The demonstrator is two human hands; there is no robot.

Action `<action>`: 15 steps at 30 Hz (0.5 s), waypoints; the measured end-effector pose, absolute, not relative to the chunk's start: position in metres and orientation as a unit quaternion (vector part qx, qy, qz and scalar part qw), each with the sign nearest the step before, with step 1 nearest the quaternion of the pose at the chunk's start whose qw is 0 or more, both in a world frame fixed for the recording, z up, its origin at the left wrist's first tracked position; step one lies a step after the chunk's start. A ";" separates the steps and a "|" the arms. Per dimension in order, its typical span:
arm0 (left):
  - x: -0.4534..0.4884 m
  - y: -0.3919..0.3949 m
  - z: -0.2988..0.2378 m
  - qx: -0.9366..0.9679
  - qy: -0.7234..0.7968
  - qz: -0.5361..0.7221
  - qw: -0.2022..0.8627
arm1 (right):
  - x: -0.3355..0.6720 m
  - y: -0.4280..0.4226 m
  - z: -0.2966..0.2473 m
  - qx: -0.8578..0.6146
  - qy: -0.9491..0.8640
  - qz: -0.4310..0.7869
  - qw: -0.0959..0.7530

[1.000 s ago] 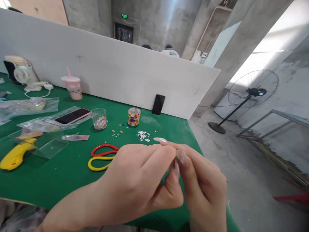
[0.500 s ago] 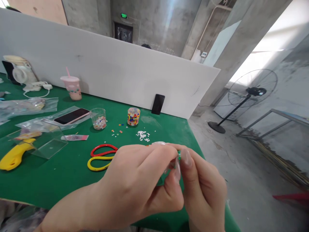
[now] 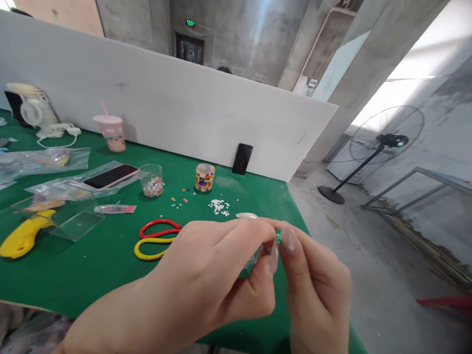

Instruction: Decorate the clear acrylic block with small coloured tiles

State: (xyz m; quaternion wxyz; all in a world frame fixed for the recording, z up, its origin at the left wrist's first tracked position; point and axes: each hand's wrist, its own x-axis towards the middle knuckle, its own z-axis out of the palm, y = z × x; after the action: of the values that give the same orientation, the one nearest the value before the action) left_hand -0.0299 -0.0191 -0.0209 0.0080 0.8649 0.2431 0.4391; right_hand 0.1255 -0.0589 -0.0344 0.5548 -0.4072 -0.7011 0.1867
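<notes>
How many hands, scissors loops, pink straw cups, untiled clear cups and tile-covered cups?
Hands: 2 (left hand, right hand)
Scissors loops: 2 (red loop, yellow loop)
Pink straw cup: 1
Untiled clear cup: 1
Tile-covered cup: 1
Total: 7

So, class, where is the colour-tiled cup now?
In the head view, the tiled cup stands just left of centre on the green table, beyond the white pieces, between the clear cup and leaning phone.
</notes>
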 end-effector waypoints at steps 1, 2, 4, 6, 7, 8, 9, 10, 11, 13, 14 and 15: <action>-0.030 -0.019 -0.021 0.866 0.241 0.438 0.008 | 0.126 -0.059 -0.034 -0.409 -0.700 0.186 0.556; -0.030 -0.019 -0.021 0.867 0.238 0.438 0.007 | 0.126 -0.059 -0.034 -0.410 -0.698 0.184 0.557; -0.030 -0.019 -0.022 0.867 0.235 0.439 0.007 | 0.128 -0.059 -0.034 -0.413 -0.697 0.182 0.558; -0.029 -0.019 -0.021 0.867 0.235 0.439 0.010 | 0.129 -0.059 -0.034 -0.413 -0.699 0.181 0.555; -0.029 -0.019 -0.021 0.867 0.236 0.438 0.010 | 0.129 -0.059 -0.034 -0.414 -0.701 0.182 0.552; -0.028 -0.019 -0.021 0.868 0.237 0.437 0.011 | 0.129 -0.059 -0.034 -0.414 -0.702 0.184 0.550; -0.028 -0.019 -0.020 0.867 0.238 0.438 0.011 | 0.129 -0.058 -0.034 -0.414 -0.703 0.186 0.548; -0.029 -0.019 -0.020 0.867 0.237 0.439 0.012 | 0.128 -0.058 -0.034 -0.413 -0.703 0.189 0.547; -0.029 -0.019 -0.019 0.867 0.234 0.440 0.015 | 0.128 -0.058 -0.034 -0.412 -0.703 0.191 0.547; -0.031 -0.018 -0.019 0.868 0.228 0.441 0.029 | 0.128 -0.057 -0.034 -0.406 -0.705 0.194 0.549; -0.032 -0.018 -0.019 0.869 0.226 0.439 0.037 | 0.128 -0.057 -0.033 -0.404 -0.704 0.194 0.550; -0.032 -0.018 -0.020 0.871 0.224 0.436 0.045 | 0.129 -0.058 -0.033 -0.403 -0.705 0.197 0.549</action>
State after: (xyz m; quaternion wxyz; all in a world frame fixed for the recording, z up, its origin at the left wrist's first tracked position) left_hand -0.0325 -0.0177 -0.0196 0.0445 0.8706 0.2244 0.4356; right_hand 0.1289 -0.0575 -0.0326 0.5495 -0.4030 -0.7049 0.1967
